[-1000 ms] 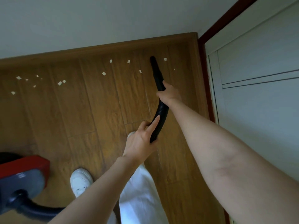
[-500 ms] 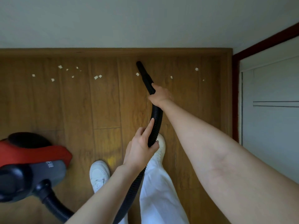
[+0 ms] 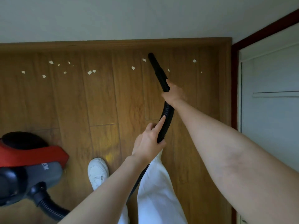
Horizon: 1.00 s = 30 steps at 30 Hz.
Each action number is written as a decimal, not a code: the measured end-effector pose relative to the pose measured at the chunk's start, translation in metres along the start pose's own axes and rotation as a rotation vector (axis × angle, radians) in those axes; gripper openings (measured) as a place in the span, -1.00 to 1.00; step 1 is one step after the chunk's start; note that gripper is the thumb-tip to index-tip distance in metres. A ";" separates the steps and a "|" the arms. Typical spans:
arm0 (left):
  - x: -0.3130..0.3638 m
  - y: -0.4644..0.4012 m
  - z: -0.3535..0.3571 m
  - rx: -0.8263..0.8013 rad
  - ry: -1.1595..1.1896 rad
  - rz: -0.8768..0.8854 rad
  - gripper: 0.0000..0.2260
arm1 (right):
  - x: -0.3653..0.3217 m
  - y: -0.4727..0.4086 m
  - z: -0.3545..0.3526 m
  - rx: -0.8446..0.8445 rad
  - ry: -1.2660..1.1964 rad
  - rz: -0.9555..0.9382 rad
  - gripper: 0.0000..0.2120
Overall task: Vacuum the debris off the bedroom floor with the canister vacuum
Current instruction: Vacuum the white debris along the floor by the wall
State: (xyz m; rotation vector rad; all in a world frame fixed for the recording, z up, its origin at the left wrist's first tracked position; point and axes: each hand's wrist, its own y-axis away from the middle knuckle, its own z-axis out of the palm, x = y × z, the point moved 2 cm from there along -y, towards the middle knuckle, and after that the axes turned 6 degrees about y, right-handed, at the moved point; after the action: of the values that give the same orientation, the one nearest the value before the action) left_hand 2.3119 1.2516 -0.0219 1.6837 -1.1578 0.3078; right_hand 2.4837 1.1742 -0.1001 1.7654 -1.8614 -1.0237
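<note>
Right hand (image 3: 174, 94) grasps the black corrugated hose (image 3: 167, 117) just behind the nozzle (image 3: 156, 67); left hand (image 3: 148, 141) grips the hose lower down, index finger laid along it. Nozzle tip sits near the baseboard (image 3: 113, 43) among paper scraps (image 3: 89, 72) — contact with the wooden floor (image 3: 100, 102) unclear. Red canister vacuum (image 3: 30, 162) at lower left — beside a white shoe (image 3: 97, 172).

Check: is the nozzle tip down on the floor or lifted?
Cannot tell: the nozzle tip points at the floor near the skirting, but contact isn't visible.
</note>
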 end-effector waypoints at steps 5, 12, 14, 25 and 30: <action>0.022 -0.024 0.035 -0.083 -0.169 0.110 -0.32 | 0.066 -0.005 -0.025 0.063 -0.172 0.148 -0.38; 0.049 -0.045 0.072 -0.178 -0.327 0.241 -0.38 | 0.143 -0.006 -0.040 0.113 -0.253 0.285 -0.38; 0.055 -0.045 0.081 -0.195 -0.325 0.251 -0.38 | 0.155 -0.004 -0.043 0.121 -0.280 0.305 -0.37; 0.056 -0.017 0.081 -0.191 -0.272 0.250 -0.37 | 0.158 0.021 -0.035 0.058 -0.299 0.293 -0.37; 0.047 0.000 0.064 -0.145 -0.215 0.154 -0.35 | 0.117 0.022 -0.025 0.000 -0.242 0.195 -0.37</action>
State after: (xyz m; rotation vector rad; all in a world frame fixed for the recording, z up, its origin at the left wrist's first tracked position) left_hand 2.3153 1.1727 -0.0189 1.5304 -1.4379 0.1359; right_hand 2.4697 1.0534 -0.0915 1.4772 -2.1282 -1.2035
